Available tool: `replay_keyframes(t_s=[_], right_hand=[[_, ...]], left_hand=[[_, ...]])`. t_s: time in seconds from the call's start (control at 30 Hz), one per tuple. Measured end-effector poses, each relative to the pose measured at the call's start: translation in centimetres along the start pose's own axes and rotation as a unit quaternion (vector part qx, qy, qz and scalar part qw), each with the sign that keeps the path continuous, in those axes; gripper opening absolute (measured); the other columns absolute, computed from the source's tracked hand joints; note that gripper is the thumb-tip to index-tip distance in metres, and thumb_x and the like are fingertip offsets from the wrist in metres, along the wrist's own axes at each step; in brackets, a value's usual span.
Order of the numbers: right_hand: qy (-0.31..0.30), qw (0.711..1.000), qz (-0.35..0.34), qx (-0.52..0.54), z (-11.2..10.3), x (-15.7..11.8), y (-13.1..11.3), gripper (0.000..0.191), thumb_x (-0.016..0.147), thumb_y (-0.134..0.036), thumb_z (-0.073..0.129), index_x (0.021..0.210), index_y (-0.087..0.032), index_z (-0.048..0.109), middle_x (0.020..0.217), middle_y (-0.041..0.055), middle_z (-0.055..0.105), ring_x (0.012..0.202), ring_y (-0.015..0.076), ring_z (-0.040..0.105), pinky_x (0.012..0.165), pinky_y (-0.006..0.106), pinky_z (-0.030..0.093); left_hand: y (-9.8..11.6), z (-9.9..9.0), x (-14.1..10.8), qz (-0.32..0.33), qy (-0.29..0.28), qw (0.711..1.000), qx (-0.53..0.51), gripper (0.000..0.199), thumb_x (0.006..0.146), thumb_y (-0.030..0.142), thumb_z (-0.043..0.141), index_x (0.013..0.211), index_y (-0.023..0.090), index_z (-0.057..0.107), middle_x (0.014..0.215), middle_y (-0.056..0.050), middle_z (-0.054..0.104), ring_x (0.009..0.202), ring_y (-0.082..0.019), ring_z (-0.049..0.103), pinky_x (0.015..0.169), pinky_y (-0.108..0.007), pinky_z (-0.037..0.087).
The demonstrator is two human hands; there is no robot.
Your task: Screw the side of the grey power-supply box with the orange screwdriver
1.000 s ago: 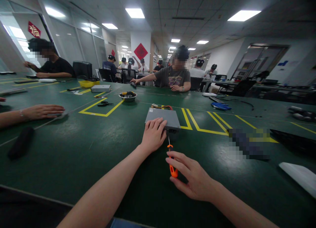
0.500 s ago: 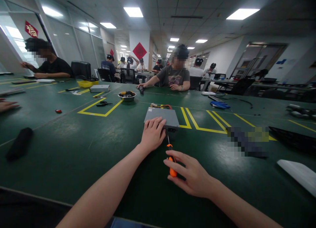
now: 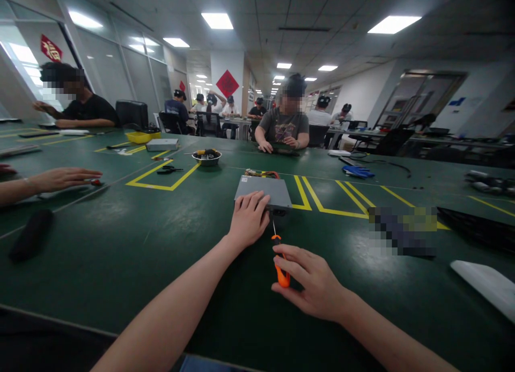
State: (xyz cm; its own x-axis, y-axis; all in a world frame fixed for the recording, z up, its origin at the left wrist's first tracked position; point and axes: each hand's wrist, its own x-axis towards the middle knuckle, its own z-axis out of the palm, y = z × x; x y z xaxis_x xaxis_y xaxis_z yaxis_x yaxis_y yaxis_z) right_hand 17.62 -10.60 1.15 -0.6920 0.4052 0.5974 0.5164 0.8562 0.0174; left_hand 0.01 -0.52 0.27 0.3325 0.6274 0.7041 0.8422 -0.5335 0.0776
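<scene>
— What's the right hand (image 3: 316,281) doing?
— Grasping the screwdriver (image 3: 282,278) by its orange handle, thumb on one side, fingers on the other. The shaft points away from the body.
— At what?
— The near face of the box (image 3: 265,187), just below the left hand. I can't tell whether the tip touches.
— And the left hand (image 3: 250,219)?
— Holding the box at its near edge, fingers across the top, thumb down by the near face.
— Where does the box sit?
— On the green table (image 3: 181,286), straight ahead. It's grey, with wires (image 3: 271,174) at its far end and yellow tape (image 3: 303,192) just beside it on the right.
— What's beyond?
— Farther off and to the left, a bowl (image 3: 206,162) with a yellow-handled tool (image 3: 208,152) in it. A small black thing (image 3: 169,169) lies nearer and left of that. To the right there's a blue bundle (image 3: 358,172).
— Anyone close?
— A neighbour's hand (image 3: 68,177) comes in from the left, fingertips near a small red piece (image 3: 95,182); I can't tell if they touch. Across the table sits a person in a grey shirt (image 3: 287,126), both hands low at the table's far edge.
</scene>
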Motion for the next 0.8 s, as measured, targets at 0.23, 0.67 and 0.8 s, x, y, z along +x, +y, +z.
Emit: replay_keyframes(t_s=[0.23,0.67,0.8], right_hand=[[-0.065,0.998,0.027,0.006,-0.38,-0.04,-0.25,0.036,0.088,-0.033,0.047,0.120,-0.017,0.044,0.121,0.0165,0.052,0.101,0.0235,0.058,0.077,0.036,0.052],[-0.065,0.997,0.035,0.034,0.08,-0.16,-0.18,0.038,0.087,-0.036,0.049,0.117,-0.014,0.043,0.121,0.0175,0.052,0.103,0.0238,0.058,0.079,0.036,0.051],[-0.066,0.998,0.007,0.012,0.41,0.02,-0.16,0.032,0.088,-0.036,0.048,0.114,-0.017,0.047,0.118,0.0158,0.055,0.095,0.0224,0.061,0.074,0.035,0.051]], left_hand=[[0.10,-0.08,0.03,-0.002,0.002,1.000,0.001,0.037,0.087,0.028,0.042,0.123,0.021,0.046,0.128,-0.007,0.049,0.119,-0.023,0.040,0.099,-0.041,0.027],[0.20,0.26,0.08,-0.013,0.010,1.000,0.014,0.034,0.088,0.030,0.041,0.121,0.023,0.048,0.126,-0.006,0.051,0.118,-0.023,0.041,0.099,-0.040,0.027],[0.20,0.26,0.08,-0.012,0.011,1.000,0.019,0.034,0.088,0.030,0.041,0.121,0.023,0.047,0.125,-0.005,0.051,0.118,-0.022,0.041,0.098,-0.040,0.028]])
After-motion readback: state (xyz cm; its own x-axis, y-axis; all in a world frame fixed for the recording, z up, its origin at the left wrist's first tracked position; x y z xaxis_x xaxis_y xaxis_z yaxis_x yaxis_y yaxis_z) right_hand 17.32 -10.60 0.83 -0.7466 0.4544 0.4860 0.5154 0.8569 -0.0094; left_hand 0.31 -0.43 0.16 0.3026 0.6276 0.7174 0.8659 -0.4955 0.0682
